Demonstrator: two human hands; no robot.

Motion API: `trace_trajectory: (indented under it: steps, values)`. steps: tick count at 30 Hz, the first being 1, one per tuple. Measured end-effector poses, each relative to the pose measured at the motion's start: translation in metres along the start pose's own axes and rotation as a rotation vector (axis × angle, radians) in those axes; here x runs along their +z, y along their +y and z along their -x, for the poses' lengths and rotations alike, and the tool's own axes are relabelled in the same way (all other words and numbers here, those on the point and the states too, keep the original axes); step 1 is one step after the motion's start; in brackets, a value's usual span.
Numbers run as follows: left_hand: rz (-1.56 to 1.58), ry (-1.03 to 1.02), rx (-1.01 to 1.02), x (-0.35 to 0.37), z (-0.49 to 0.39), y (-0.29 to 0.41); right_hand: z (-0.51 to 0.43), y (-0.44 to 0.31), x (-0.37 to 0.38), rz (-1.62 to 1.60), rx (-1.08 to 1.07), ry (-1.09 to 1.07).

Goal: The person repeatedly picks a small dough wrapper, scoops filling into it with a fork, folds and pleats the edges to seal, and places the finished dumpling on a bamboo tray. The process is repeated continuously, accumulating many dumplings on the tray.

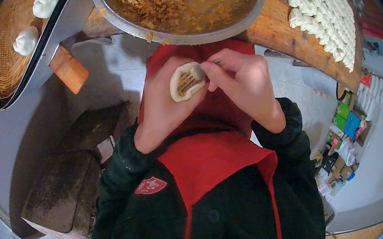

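Cupped in my left hand (pixel 160 101) is a round dough wrapper (pixel 174 87), its rim raised around some filling. My right hand (pixel 242 77) grips the handle of a metal fork (pixel 197 72). The fork's tines reach into the wrapper and lie against the filling, partly covering it. Both hands are over my red apron (pixel 217 152). Just beyond them stands a large metal bowl (pixel 185 38) with crumbly orange-brown filling (pixel 166 0) heaped mostly at its left and middle.
Two shaped buns (pixel 26 41) sit on a woven tray (pixel 9 66) at upper left. Many dough pieces (pixel 318 14) cover part of the wooden board (pixel 272 16) at right. Dark, stained boxes (pixel 60 193) stand lower left. Colourful packages (pixel 347 118) are piled at far right.
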State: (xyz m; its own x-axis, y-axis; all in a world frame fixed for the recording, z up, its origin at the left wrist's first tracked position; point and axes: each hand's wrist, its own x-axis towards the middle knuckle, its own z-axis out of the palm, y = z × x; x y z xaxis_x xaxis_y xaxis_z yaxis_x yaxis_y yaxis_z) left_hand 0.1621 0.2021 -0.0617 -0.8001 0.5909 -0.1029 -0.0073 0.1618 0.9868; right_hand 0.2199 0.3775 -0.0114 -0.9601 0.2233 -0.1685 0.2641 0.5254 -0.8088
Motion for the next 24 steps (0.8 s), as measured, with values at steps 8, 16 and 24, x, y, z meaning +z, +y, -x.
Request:
trace_trajectory:
  steps: [8, 16, 24]
  values:
    - [-0.074, -0.008, 0.037, -0.002, -0.001, 0.000, 0.003, 0.000, 0.010, 0.221, -0.129, 0.074]
    - [-0.048, 0.055, -0.121, -0.027, -0.002, 0.005, -0.046, -0.043, -0.050, 0.403, -0.324, 0.284]
    - [0.164, -0.006, -0.113, -0.019, 0.011, 0.021, -0.154, -0.020, -0.024, 1.069, -0.515, 0.209]
